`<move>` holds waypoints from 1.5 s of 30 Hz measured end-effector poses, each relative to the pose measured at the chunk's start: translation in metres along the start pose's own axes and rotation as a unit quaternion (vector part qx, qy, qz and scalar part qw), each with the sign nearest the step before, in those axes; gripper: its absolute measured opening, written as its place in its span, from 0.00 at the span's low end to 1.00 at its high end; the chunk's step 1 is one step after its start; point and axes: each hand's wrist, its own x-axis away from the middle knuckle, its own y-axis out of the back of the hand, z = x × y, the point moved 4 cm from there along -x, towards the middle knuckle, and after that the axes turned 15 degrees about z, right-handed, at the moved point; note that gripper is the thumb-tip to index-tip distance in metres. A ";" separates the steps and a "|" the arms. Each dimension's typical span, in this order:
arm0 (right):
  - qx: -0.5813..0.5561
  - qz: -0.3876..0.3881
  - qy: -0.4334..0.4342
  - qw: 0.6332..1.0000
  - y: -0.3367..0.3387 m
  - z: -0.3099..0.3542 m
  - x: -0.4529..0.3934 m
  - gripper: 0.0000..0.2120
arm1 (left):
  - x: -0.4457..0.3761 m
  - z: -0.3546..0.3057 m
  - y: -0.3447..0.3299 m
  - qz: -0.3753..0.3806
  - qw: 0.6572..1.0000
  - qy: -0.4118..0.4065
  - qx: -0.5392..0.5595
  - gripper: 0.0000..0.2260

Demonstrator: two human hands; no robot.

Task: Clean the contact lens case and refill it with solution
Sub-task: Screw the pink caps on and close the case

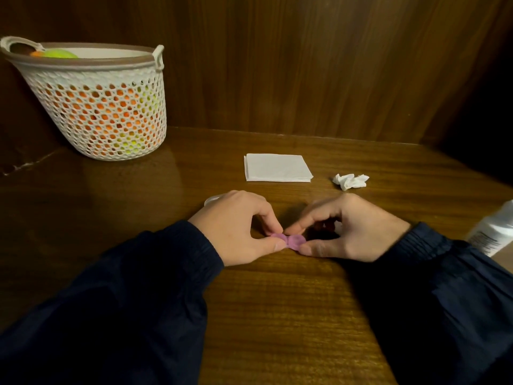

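We are pinching the contact lens case (288,241), a small purple piece of two joined round wells, between both hands on the wooden worktop (277,301). Our left hand (236,226) is gripping its left well with thumb and forefinger; our right hand (349,229) is gripping the right well likewise. Our fingers are hiding most of the case, and we cannot tell whether its caps are on. Something pale and rounded (212,200) is peeking out behind the left hand (too hidden to name). Beyond the case a folded white tissue (277,167) is lying flat, and a crumpled tissue (350,181) is sitting to its right. Far right of the case, a white bottle (494,232) is being cut off by the edge. Far left of the case, a white lattice basket (97,107) is showing orange and green contents.
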 end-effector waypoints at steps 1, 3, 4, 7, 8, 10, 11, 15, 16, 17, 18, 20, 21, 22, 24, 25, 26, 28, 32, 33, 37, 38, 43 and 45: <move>-0.001 0.006 0.002 1.000 -0.001 -0.001 -0.001 0.14 | 0.000 0.000 0.000 0.002 1.000 0.000 0.000 0.05; -0.006 -0.002 -0.001 1.000 -0.002 -0.002 -0.003 0.12 | -0.001 0.000 -0.001 0.003 1.000 0.002 0.002 0.05; -0.004 -0.016 -0.003 1.000 -0.002 -0.003 -0.003 0.11 | -0.001 0.000 -0.001 0.002 1.000 0.004 0.005 0.05; 0.026 -0.060 -0.029 0.997 -0.003 -0.005 -0.005 0.11 | -0.001 0.000 -0.001 -0.004 1.000 0.012 0.014 0.06; 0.035 -0.065 -0.040 0.996 -0.003 -0.006 -0.006 0.13 | -0.001 0.000 -0.001 -0.005 1.000 0.013 0.017 0.06; 0.033 -0.059 -0.050 0.996 -0.002 -0.007 -0.007 0.17 | -0.001 0.000 -0.001 -0.003 1.000 0.015 0.020 0.06; 0.025 -0.048 -0.047 0.997 -0.002 -0.006 -0.007 0.19 | -0.002 0.000 -0.001 -0.001 1.000 0.016 0.020 0.06; 0.005 -0.022 -0.012 1.000 -0.001 -0.004 -0.002 0.14 | -0.002 0.001 -0.001 -0.002 1.000 0.014 0.017 0.06; 0.007 -0.024 -0.006 1.000 -0.001 -0.003 -0.002 0.12 | -0.002 0.001 -0.001 -0.002 1.000 0.011 0.013 0.06; 0.007 -0.031 -0.002 0.999 -0.002 -0.003 -0.002 0.11 | -0.002 0.001 -0.001 -0.002 1.000 0.010 0.010 0.06; 0.009 -0.038 0.000 0.999 -0.002 -0.003 -0.003 0.10 | -0.002 0.000 -0.001 -0.001 1.000 0.009 0.009 0.06; 0.024 -0.052 -0.001 0.998 -0.002 -0.001 -0.003 0.09 | -0.002 0.000 -0.001 0.001 1.000 0.007 0.012 0.06; 0.035 -0.060 -0.003 0.998 -0.002 0.000 -0.002 0.09 | -0.002 0.000 -0.001 0.000 1.000 0.008 0.014 0.07; 0.046 -0.069 -0.004 0.997 -0.002 0.000 -0.002 0.09 | -0.002 0.001 -0.002 -0.002 1.000 0.010 0.015 0.07; 0.055 -0.082 -0.012 0.995 -0.002 0.001 -0.001 0.09 | -0.003 0.001 -0.002 -0.003 1.000 0.015 0.018 0.08; 0.054 -0.084 -0.018 0.995 -0.002 0.000 -0.001 0.09 | -0.004 0.001 -0.003 -0.002 1.000 0.017 0.023 0.08; 0.054 -0.084 -0.024 0.995 -0.003 0.000 -0.002 0.09 | -0.004 0.002 -0.003 0.001 0.999 0.018 0.030 0.07; 0.067 -0.086 -0.036 0.993 -0.004 0.000 -0.001 0.10 | -0.005 0.003 -0.003 0.006 0.999 0.022 0.043 0.06; 0.088 -0.091 -0.059 0.990 -0.005 -0.002 -0.001 0.10 | -0.006 0.002 -0.002 0.010 0.998 0.024 0.052 0.06; 0.091 -0.092 -0.063 0.990 -0.005 -0.002 -0.001 0.10 | -0.006 0.002 -0.002 0.010 0.998 0.024 0.051 0.06; 0.100 -0.113 -0.076 0.986 -0.008 -0.002 0.002 0.12 | -0.006 0.002 -0.002 0.009 0.999 0.023 0.047 0.06; 0.099 -0.115 -0.082 0.985 -0.009 -0.002 0.002 0.13 | -0.006 0.002 -0.002 0.008 0.999 0.022 0.045 0.06; 0.085 -0.114 -0.088 0.986 -0.011 -0.001 0.004 0.14 | -0.003 0.002 -0.002 -0.005 0.999 0.021 0.030 0.06; 0.082 -0.102 -0.085 0.988 -0.011 -0.001 0.004 0.14 | 0.000 0.002 -0.002 -0.009 1.000 0.017 0.003 0.07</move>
